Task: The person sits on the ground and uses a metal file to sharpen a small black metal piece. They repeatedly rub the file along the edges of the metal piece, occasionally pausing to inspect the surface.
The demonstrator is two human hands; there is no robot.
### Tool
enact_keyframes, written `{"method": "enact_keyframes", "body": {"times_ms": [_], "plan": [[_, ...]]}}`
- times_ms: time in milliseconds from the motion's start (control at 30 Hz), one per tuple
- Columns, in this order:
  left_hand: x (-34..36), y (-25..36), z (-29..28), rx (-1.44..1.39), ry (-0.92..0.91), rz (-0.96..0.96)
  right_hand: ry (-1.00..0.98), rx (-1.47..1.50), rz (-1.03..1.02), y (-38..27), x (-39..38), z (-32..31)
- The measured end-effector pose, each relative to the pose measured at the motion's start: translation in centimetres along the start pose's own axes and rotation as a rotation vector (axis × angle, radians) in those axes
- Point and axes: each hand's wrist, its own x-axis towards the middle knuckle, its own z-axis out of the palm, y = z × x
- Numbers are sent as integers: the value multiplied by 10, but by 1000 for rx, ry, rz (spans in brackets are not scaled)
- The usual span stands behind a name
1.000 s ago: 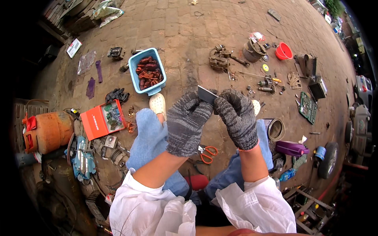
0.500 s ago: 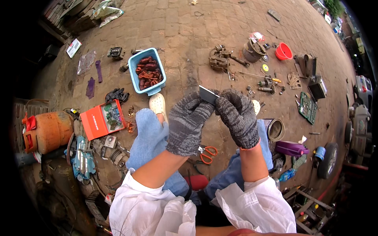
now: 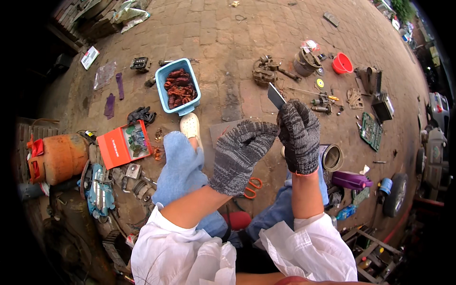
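Right hand: grey-and-black knitted glove with pinkish-orange cuff [image 3: 300, 137]; fingers and thumb pressed together, pinching a flat, dark-grey rectangular plate [image 3: 275, 97].
Plate: stands tilted above the right hand's fingertips, pale along its upper edge, clear of the brick floor [image 3: 228, 42].
Left hand: matching grey-and-black knitted glove [image 3: 243, 156]; fingers drawn together, tips just beside the right hand; from here I cannot tell whether they pinch anything.
Sheet: flat grey piece [image 3: 222, 128] on the floor, partly hidden behind the left hand.
Tub: light-blue rectangular plastic [image 3: 182, 108], beyond the left hand and to its left, holding reddish-brown lumps [image 3: 180, 88].
Scissors: orange-handled [image 3: 253, 186], below the left hand, partly covered by it.
Box: open orange-red cardboard [image 3: 113, 148], well left of the left hand, small mixed parts inside.
Cylinder: rusty orange metal [image 3: 65, 157], farther left again, lying on its side.
Bucket: small red plastic [image 3: 343, 63], beyond the right hand and to its right.
Case: open green tool case [image 3: 370, 131], right of the right hand.
Jug: purple plastic [image 3: 350, 180], right of the right hand, nearer the wearer.
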Motion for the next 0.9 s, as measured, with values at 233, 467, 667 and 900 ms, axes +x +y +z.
{"method": "enact_keyframes", "body": {"times_ms": [233, 467, 667, 900], "plan": [[15, 2, -12, -578, -29, -278, -7, 211, 68, 2, -6, 4], [14, -9, -15, -457, -118, -138, -161, -3, 1, -6, -13, 12], [16, -11, -17, -455, -125, -170, -241, 38, 73, -12, -10, 8], [18, 3, -15, -655, -153, -354, -181, -200, -12, 2, -7, -1]]}}
